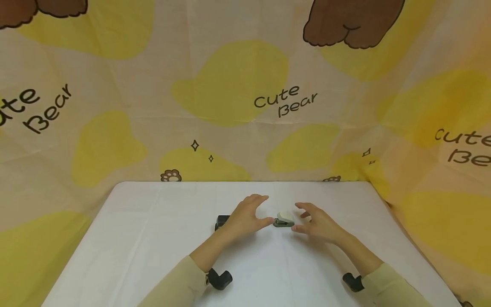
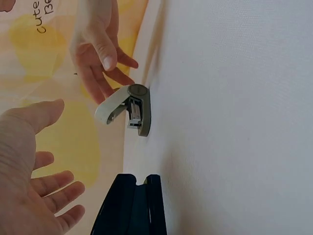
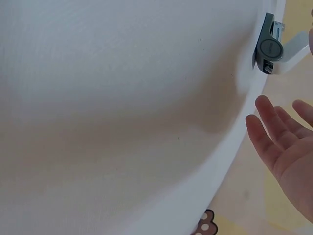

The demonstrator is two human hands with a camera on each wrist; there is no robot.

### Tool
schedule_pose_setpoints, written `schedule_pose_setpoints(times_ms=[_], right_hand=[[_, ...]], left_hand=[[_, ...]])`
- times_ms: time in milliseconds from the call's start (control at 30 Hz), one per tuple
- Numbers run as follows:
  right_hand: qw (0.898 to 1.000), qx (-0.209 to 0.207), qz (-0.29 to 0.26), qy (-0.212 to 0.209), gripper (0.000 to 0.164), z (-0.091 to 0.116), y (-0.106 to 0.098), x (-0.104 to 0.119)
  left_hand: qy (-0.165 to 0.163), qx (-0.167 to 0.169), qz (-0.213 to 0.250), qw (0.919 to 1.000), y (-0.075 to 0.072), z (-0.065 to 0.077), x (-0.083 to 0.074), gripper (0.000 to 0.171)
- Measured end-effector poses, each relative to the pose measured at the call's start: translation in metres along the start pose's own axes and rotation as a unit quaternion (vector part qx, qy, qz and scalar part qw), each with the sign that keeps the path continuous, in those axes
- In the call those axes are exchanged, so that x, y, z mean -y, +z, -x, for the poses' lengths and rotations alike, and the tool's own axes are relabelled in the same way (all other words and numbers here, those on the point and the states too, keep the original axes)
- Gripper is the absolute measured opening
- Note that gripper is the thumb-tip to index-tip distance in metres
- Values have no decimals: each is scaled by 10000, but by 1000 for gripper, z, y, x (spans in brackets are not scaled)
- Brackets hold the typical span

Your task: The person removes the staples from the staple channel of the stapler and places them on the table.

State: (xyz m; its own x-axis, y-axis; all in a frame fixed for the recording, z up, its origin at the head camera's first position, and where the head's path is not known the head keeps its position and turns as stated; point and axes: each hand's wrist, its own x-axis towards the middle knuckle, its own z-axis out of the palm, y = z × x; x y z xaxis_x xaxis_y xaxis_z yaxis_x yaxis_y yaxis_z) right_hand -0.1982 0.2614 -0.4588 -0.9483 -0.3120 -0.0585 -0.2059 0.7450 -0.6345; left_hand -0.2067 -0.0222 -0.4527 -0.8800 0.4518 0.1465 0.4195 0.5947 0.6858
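Note:
A small stapler (image 1: pixel 284 220) with a white top and grey-green base stands on the white table (image 1: pixel 161 260), between the two hands. Its top is tilted up from the base, and the metal staple channel shows in the left wrist view (image 2: pixel 134 113). My left hand (image 1: pixel 245 219) is left of it, thumb toward it and fingers spread, holding nothing. On the other side, my right hand (image 1: pixel 316 224) has its fingers loosely bent and apart from the stapler (image 3: pixel 270 46). Partly hidden behind the left hand is a black, long object (image 1: pixel 222 221) with a notched end.
A cloth (image 1: pixel 230 85) with bears and lettering hangs behind the table and along its right side. Black camera mounts (image 1: pixel 220 279) sit at both wrists, by the beige sleeves (image 1: pixel 176 281).

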Motion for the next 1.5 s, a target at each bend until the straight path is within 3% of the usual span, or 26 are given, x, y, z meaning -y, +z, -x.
schedule_pose_setpoints(times_ms=[167, 300, 600, 1100, 1500], right_hand=[[9999, 45, -135, -76, 80, -3, 2, 0], [9995, 110, -237, -163, 73, -6, 2, 0], [9978, 319, -399, -427, 54, -12, 4, 1], [9971, 453, -551, -266, 36, -17, 9, 1], [9967, 424, -528, -456, 26, -19, 10, -5]], left_hand=[[-4, 17, 523, 9986, 5, -4, -2, 68], [24, 29, 636, 9980, 11, -6, -5, 65], [-56, 140, 591, 9981, 25, -8, -13, 57], [-75, -17, 425, 9991, 48, -17, -14, 42], [-42, -268, 604, 9978, 50, -22, -16, 21]])
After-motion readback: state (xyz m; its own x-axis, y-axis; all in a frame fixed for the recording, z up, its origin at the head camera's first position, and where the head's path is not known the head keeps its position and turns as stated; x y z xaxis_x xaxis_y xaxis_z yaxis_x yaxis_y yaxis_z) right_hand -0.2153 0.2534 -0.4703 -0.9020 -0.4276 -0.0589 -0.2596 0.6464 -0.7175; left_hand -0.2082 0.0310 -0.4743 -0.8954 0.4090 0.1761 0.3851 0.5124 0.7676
